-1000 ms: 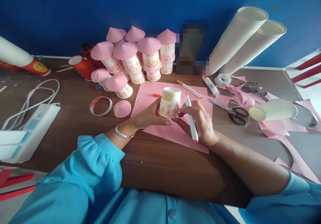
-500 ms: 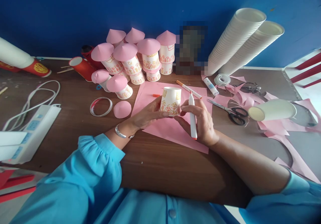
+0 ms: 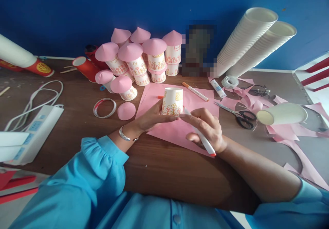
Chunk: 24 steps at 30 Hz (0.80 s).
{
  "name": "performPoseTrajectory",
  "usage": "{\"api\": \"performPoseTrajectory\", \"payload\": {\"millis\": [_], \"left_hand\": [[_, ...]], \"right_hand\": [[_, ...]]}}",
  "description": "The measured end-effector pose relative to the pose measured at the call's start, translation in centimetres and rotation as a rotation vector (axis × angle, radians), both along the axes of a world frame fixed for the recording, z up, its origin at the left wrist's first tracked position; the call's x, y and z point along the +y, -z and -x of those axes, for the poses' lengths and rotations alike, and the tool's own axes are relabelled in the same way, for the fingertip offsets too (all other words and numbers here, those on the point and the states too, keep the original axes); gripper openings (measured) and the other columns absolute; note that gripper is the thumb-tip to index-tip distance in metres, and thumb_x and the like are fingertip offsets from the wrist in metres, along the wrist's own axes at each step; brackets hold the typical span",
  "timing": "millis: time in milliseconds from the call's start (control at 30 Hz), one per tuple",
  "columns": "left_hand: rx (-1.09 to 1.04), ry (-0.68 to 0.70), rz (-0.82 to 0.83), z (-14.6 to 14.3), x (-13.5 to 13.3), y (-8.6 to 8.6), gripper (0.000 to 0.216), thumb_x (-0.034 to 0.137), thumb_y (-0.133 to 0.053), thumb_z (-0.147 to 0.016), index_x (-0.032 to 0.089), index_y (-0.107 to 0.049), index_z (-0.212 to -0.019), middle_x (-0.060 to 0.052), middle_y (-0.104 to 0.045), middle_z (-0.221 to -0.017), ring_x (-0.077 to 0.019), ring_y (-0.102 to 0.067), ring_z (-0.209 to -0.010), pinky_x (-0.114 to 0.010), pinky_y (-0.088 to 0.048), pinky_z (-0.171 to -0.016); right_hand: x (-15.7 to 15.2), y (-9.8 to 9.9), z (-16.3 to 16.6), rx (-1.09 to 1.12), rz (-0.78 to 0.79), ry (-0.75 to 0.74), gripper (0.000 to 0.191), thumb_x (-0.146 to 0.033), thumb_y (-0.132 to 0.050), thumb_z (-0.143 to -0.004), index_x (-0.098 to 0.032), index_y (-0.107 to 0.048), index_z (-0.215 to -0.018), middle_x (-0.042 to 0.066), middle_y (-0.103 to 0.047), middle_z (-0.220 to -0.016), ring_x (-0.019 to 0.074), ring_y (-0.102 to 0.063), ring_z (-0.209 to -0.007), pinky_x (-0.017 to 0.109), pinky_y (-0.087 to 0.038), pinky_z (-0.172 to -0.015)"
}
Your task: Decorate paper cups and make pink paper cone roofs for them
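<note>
A white paper cup [image 3: 172, 100], upside down with orange flowers and yellow windows drawn on it, is gripped by my left hand [image 3: 154, 114] around its left side and lower edge. My right hand [image 3: 208, 128] is closed on a white marker [image 3: 204, 140] with a red end. The marker slants up toward the cup's lower right side, and my right fingertip is at that edge; whether the tip touches I cannot tell. Beneath both hands lies a pink paper sheet [image 3: 180, 136]. On the sheet rests an orange marker [image 3: 195, 91], and an orange cap [image 3: 160, 97] shows behind my left hand.
Several cup towers with pink cone roofs [image 3: 130, 52] stand at the back. Tall cup stacks [image 3: 246, 40] lean on the wall at right, near a glue stick [image 3: 217, 88], clear tape [image 3: 229, 81], scissors [image 3: 241, 116] and pink scraps [image 3: 284, 131]. A power strip [image 3: 38, 133] lies left.
The cup has turned in my left hand, bringing a yellow window to its right side. My right hand has tilted the marker from nearly upright to slanting, its tip now lower by the cup.
</note>
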<state>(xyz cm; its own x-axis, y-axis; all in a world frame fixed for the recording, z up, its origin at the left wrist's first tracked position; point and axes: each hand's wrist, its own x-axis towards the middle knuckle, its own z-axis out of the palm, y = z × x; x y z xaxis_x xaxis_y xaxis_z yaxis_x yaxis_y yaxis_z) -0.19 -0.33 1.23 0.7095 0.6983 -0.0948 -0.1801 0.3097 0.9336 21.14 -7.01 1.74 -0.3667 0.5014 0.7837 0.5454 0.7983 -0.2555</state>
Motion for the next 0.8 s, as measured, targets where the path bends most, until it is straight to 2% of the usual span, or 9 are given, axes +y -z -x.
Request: {"api": "performPoseTrajectory", "payload": {"millis": [33,100,167,233,400,800], "left_hand": [[0.009,-0.001,-0.001,0.02,-0.02,-0.04,0.050,0.036,-0.090,-0.076,0.019,-0.065,-0.116,-0.006,-0.071,-0.104,-0.0225,-0.066,-0.100,-0.037,-0.050,-0.092],[0.023,0.006,0.002,0.07,-0.04,-0.05,0.050,0.036,-0.089,-0.077,0.019,-0.064,-0.117,-0.007,-0.070,-0.103,-0.0222,-0.065,-0.098,-0.037,-0.049,-0.090],[0.029,0.006,0.006,0.13,-0.02,0.04,0.051,0.036,-0.090,-0.076,0.018,-0.064,-0.117,-0.007,-0.069,-0.103,-0.0220,-0.064,-0.098,-0.037,-0.048,-0.091],[0.029,-0.004,0.007,0.18,0.02,0.20,0.053,0.035,-0.091,-0.075,0.019,-0.063,-0.117,-0.006,-0.068,-0.105,-0.0219,-0.063,-0.100,-0.037,-0.048,-0.092],[0.033,-0.003,0.017,0.16,0.11,0.48,0.056,0.034,-0.091,-0.074,0.020,-0.062,-0.120,-0.007,-0.067,-0.108,-0.0235,-0.062,-0.103,-0.038,-0.047,-0.093],[0.048,-0.007,-0.007,0.15,0.14,0.72,0.062,0.034,-0.091,-0.074,0.021,-0.057,-0.124,-0.006,-0.065,-0.107,-0.0235,-0.061,-0.102,-0.039,-0.047,-0.093]], "right_hand": [[-0.08,-0.17,0.03,-0.023,-0.006,-0.016,0.044,-0.048,-0.041,-0.110,-0.020,-0.062,-0.137,0.004,-0.057,-0.084,0.0172,-0.062,-0.068,0.030,-0.055,-0.057],[-0.19,-0.39,0.17,-0.043,-0.011,-0.053,0.033,-0.037,-0.049,-0.108,-0.017,-0.063,-0.132,0.005,-0.060,-0.085,0.0171,-0.064,-0.070,0.029,-0.057,-0.060],[-0.21,-0.46,0.36,-0.017,-0.013,-0.073,0.025,-0.022,-0.058,-0.102,-0.014,-0.061,-0.126,0.007,-0.065,-0.088,0.0180,-0.068,-0.075,0.029,-0.059,-0.064],[-0.17,-0.44,0.52,0.018,-0.003,-0.076,0.025,-0.017,-0.063,-0.098,-0.014,-0.059,-0.122,0.008,-0.068,-0.090,0.0191,-0.071,-0.078,0.029,-0.060,-0.065],[-0.07,-0.40,0.61,0.025,-0.006,-0.065,0.019,-0.016,-0.064,-0.095,-0.017,-0.058,-0.114,0.007,-0.070,-0.086,0.0194,-0.072,-0.075,0.029,-0.061,-0.062],[-0.03,-0.47,0.67,-0.006,-0.023,-0.055,0.017,-0.014,-0.063,-0.095,-0.017,-0.058,-0.111,0.007,-0.070,-0.084,0.0186,-0.071,-0.073,0.029,-0.061,-0.060]]}}
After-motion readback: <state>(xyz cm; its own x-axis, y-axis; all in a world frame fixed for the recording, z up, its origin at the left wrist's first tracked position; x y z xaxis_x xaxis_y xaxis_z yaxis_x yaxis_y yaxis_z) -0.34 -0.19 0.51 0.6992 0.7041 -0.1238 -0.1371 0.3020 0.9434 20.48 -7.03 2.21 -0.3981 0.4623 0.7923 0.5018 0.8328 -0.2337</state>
